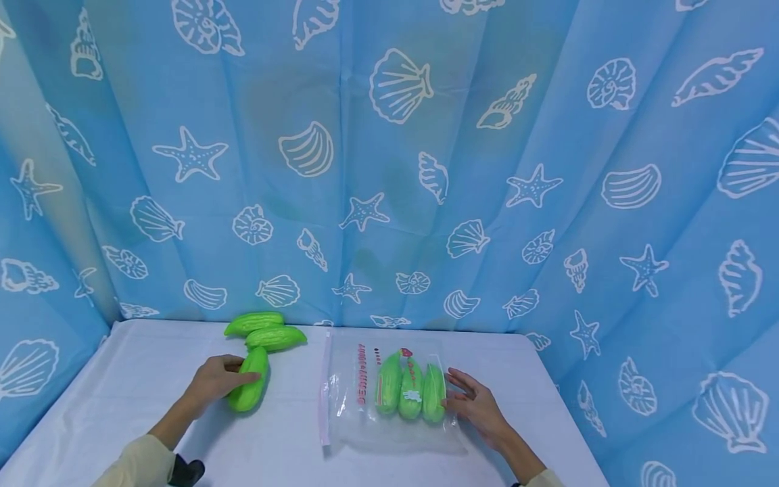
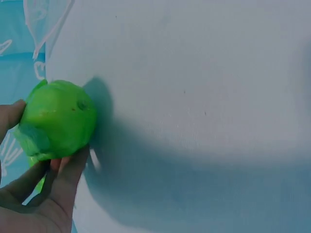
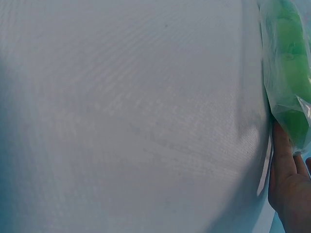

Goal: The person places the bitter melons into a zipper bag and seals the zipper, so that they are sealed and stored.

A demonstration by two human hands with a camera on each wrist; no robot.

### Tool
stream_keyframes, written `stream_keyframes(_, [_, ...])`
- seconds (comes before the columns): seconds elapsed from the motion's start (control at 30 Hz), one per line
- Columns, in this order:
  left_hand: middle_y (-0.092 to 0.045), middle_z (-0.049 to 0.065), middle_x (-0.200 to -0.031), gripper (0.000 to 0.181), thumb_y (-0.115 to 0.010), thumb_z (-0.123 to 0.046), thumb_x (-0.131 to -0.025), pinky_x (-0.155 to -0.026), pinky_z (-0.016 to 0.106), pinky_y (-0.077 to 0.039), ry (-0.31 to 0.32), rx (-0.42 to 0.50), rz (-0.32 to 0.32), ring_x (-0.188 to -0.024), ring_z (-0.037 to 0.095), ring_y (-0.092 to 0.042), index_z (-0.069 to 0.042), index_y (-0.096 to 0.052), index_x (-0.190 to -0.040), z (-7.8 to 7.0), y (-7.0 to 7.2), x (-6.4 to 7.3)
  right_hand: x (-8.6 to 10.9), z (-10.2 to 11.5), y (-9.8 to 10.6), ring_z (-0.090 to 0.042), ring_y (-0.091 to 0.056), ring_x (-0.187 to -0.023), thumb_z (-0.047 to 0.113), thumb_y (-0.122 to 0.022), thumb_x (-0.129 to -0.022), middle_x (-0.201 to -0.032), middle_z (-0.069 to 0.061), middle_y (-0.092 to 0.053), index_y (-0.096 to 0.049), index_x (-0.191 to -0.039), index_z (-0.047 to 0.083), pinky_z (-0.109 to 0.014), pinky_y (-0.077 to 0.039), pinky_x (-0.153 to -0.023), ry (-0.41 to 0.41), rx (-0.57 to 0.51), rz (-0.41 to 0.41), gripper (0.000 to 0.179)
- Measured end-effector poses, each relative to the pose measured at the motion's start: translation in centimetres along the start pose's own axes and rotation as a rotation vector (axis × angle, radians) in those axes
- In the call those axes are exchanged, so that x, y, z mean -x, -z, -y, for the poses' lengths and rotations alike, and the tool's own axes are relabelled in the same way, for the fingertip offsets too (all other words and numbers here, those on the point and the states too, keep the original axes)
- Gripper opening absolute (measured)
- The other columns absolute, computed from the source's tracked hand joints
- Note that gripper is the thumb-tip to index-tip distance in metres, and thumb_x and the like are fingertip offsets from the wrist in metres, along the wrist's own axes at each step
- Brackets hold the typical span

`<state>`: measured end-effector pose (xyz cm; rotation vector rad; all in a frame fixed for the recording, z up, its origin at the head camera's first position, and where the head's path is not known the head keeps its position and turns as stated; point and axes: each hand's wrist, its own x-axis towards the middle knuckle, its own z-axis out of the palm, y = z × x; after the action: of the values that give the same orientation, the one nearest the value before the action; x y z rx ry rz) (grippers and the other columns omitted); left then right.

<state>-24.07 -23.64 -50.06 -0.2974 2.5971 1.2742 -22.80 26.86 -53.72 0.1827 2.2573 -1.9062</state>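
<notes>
On the left of the head view, my left hand (image 1: 214, 384) grips a bright green bitter melon (image 1: 251, 399), thumb on one side and fingers on the other. Seen from the left wrist, the rounded end of this bitter melon (image 2: 60, 114) faces the camera. Just beyond it, two more bitter melons (image 1: 277, 337) lie side by side. A clear plastic bag (image 1: 347, 426) with red print lies flat to the right, three bitter melons (image 1: 410, 399) inside in a row. My right hand (image 1: 483, 411) touches the bag's right edge, fingers fairly straight by the nearest melon.
A white cloth covers the table (image 1: 292, 446). Behind it and along both sides hangs a blue curtain (image 1: 341, 189) with white shells and starfish. The bag's pale pink opening strip (image 1: 325, 399) faces left, towards the loose bitter melons.
</notes>
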Motion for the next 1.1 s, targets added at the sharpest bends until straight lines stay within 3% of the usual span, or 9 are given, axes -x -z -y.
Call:
stream_keyframes(0.2, [-0.046,0.030,-0.137,0.098,-0.077,-0.057,-0.074,-0.083,0.042,-0.054,0.050,0.122,0.043,-0.113,0.038,-0.054,0.009,-0.043,-0.139,-0.2,-0.7,-0.1,-0.2,-0.1,0.2,-0.033,-0.050,-0.125,0.008,-0.079,-0.078,-0.146,-0.015,-0.046,-0.045,-0.145,0.010,-0.044,-0.051,-0.094,0.005,-0.016,0.006,0.075])
stream_keyframes(0.53, [-0.044,0.031,-0.138,0.086,-0.074,-0.048,-0.083,-0.091,0.048,-0.052,0.003,0.292,0.101,-0.120,0.043,-0.051,0.011,-0.043,-0.137,-1.1,-2.1,0.5,-0.1,-0.1,0.0,-0.037,-0.048,-0.128,0.009,-0.080,-0.078,-0.146,-0.017,-0.045,-0.045,-0.145,0.010,-0.045,-0.050,-0.096,0.004,-0.008,0.007,0.075])
stream_keyframes(0.77, [-0.053,0.024,-0.131,0.087,-0.077,-0.053,-0.077,-0.085,0.042,-0.054,0.036,0.261,0.088,-0.107,0.030,-0.060,0.006,-0.050,-0.135,-1.1,-3.4,-0.1,0.0,0.0,-0.1,-0.037,-0.048,-0.127,0.010,-0.080,-0.077,-0.146,-0.016,-0.046,-0.045,-0.145,0.011,-0.047,-0.049,-0.097,-0.004,0.005,-0.004,0.076])
stream_keyframes(1.1, [-0.053,0.027,-0.129,0.085,-0.078,-0.047,-0.078,-0.084,0.042,-0.056,0.028,0.352,0.133,-0.105,0.033,-0.063,0.010,-0.047,-0.134,-1.4,-4.6,-0.3,-0.1,-0.2,0.1,-0.034,-0.050,-0.126,0.010,-0.080,-0.078,-0.146,-0.016,-0.045,-0.044,-0.145,0.009,-0.043,-0.050,-0.096,0.017,-0.005,0.012,0.076])
